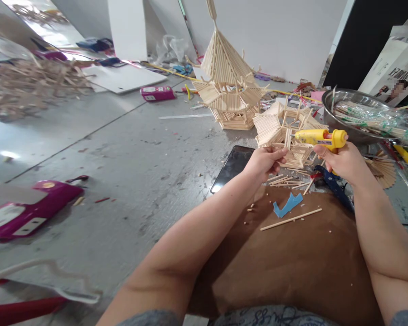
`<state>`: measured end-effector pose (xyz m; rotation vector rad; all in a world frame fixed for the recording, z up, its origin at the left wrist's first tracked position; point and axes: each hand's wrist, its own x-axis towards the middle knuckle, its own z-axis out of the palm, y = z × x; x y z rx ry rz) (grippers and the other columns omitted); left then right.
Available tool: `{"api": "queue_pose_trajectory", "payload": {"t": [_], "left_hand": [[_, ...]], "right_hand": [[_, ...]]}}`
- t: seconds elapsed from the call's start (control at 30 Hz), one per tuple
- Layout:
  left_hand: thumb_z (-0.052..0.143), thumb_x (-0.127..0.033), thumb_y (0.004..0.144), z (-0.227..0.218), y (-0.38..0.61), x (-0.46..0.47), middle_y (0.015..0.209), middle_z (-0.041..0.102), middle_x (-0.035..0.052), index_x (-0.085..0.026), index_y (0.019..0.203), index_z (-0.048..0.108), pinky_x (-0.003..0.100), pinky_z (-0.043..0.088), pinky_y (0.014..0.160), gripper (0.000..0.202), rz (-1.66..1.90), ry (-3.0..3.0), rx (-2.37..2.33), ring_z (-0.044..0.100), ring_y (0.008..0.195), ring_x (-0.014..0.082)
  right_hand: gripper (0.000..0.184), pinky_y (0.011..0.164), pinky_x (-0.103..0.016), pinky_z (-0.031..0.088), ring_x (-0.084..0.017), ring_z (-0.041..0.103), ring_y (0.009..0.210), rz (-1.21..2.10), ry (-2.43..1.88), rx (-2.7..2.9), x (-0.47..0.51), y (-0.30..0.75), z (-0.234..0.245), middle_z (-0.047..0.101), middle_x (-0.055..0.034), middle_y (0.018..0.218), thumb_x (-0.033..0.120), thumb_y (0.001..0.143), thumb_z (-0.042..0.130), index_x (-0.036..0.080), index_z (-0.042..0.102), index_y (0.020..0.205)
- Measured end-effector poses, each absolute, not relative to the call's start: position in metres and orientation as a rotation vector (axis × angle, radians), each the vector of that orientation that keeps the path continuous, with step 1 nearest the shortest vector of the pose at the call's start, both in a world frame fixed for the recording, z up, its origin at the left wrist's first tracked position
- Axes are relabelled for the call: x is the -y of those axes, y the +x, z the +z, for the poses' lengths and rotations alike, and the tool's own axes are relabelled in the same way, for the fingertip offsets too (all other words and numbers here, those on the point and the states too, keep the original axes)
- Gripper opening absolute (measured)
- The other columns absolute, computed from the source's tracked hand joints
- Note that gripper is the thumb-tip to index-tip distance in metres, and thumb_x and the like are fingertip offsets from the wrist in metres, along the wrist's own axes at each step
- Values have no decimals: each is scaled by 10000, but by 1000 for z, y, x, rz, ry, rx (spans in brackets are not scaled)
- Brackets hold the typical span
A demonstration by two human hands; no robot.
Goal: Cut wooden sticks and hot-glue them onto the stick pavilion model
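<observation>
My left hand grips the lower edge of a small roof-like model built of wooden sticks, holding it up in front of me. My right hand is closed round a yellow glue gun, whose nozzle points left at the middle of the stick model. Below the hands a brown surface carries a long loose stick, a blue scrap and several short stick pieces.
A tall stick pagoda stands on the grey floor behind. A dark phone lies left of my hands. A metal bowl holds bagged sticks at the right. Magenta boxes and a stick pile lie left.
</observation>
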<state>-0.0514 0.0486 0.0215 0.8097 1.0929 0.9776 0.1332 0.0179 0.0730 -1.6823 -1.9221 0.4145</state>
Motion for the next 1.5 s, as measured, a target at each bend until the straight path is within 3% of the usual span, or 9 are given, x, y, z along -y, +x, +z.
{"api": "queue_pose_trajectory", "payload": {"t": [0.93, 1.23, 1.5], "left_hand": [[591, -176, 745, 31, -51, -48, 372, 491, -51, -132, 623, 500, 181, 194, 292, 159, 918, 820, -1109, 370, 240, 32], [583, -182, 746, 32, -56, -48, 457, 572, -25, -123, 711, 559, 189, 228, 300, 72, 878, 785, -1087, 416, 267, 41], [540, -178, 772, 30, -55, -48, 436, 565, -26, -129, 632, 513, 180, 230, 283, 151, 885, 751, -1033, 419, 261, 36]], "right_hand": [[411, 509, -293, 379, -187, 558, 559, 267, -1610, 1913, -21, 115, 60, 540, -44, 497, 535, 739, 463, 182, 545, 546], [401, 520, -285, 391, -196, 584, 605, 303, -1575, 1885, -21, 116, 59, 552, -40, 501, 550, 716, 491, 184, 575, 578], [381, 507, -290, 382, -184, 563, 560, 278, -1583, 1888, -22, 116, 60, 540, -40, 493, 533, 727, 489, 195, 551, 561]]}}
